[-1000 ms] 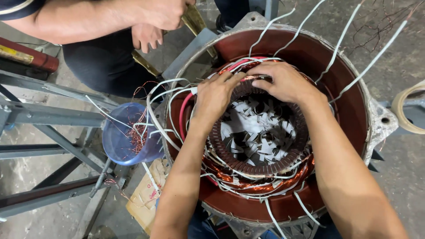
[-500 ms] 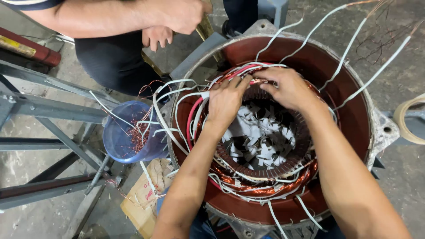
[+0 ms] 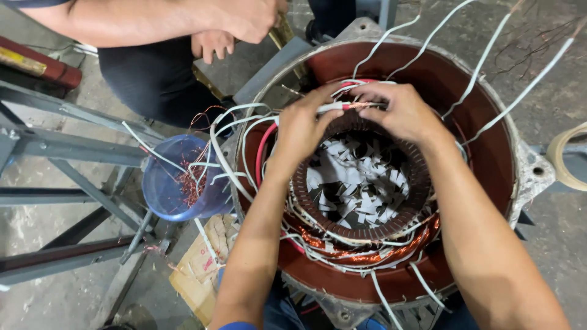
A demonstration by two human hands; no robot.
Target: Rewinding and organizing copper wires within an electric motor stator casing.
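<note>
Both hands pinch one wire at 12 o'clock of the big motor ring: left hand and right hand, each grip shut tight on it.

One motor stator, one blue bowl, four hands.

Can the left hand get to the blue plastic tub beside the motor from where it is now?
Probably yes. The left hand is pinching a sleeved wire over the stator, and the blue tub sits open-topped just outside the housing, with only loose white leads between them.
</note>
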